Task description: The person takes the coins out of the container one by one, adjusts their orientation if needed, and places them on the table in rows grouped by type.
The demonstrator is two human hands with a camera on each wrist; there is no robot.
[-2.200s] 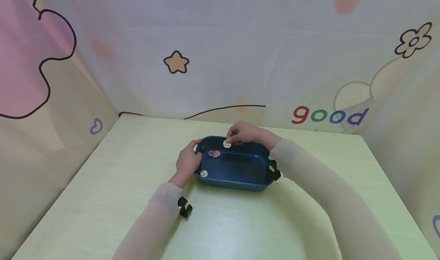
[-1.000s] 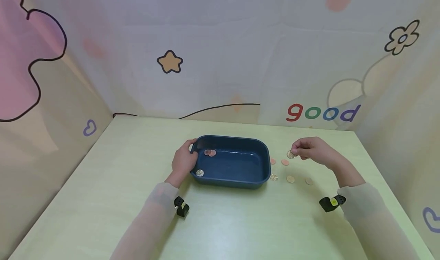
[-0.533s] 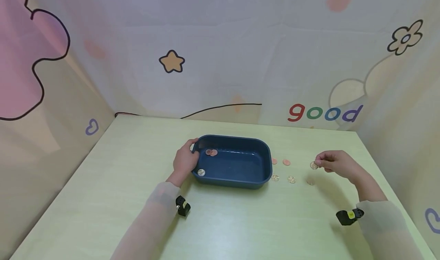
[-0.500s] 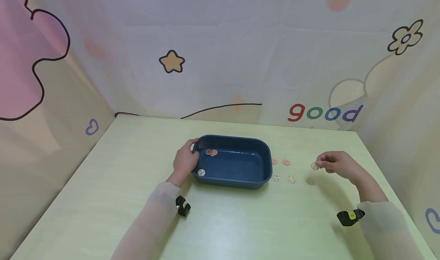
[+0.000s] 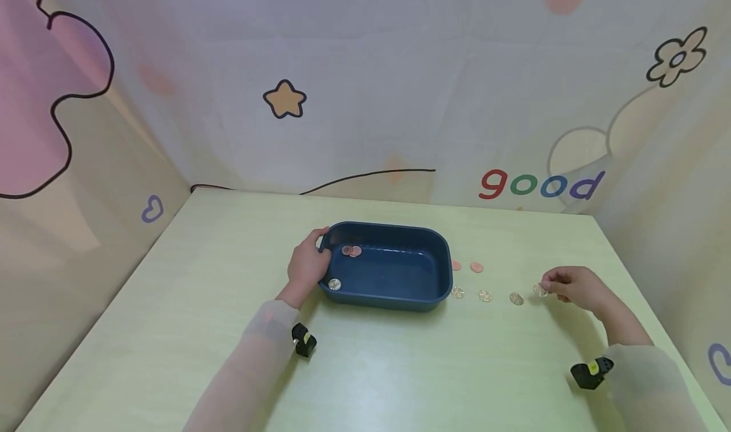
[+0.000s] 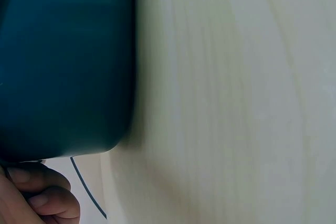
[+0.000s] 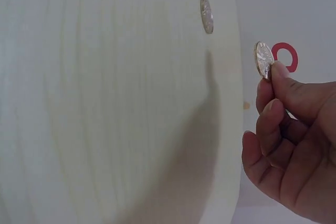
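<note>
My left hand (image 5: pixel 307 267) grips the left end of a dark blue rectangular tray (image 5: pixel 394 304), thumb over its rim. In the left wrist view curled fingers (image 6: pixel 55 200) show by the tray's end wall. Between thumb and fingertips my right hand (image 5: pixel 579 289) pinches a shiny gold-toned coin (image 7: pixel 263 60), held up over the right part of the table. Inside the tray lie two overlapping copper-coloured coins (image 5: pixel 356 251) near the back left and one silvery coin (image 5: pixel 334 284) at the front left.
Right of the tray, a front row of gold-toned coins (image 5: pixel 485 296) runs along the pale table (image 5: pixel 365 368), ending at a coin (image 5: pixel 516 299) near my right hand. Copper-coloured coins (image 5: pixel 476 267) lie behind that row. A printed cloth backdrop (image 5: pixel 365 102) stands behind the table.
My right hand went from over the tray to the right and down, carrying a coin past the front row. My left hand stays on the tray's left end.
</note>
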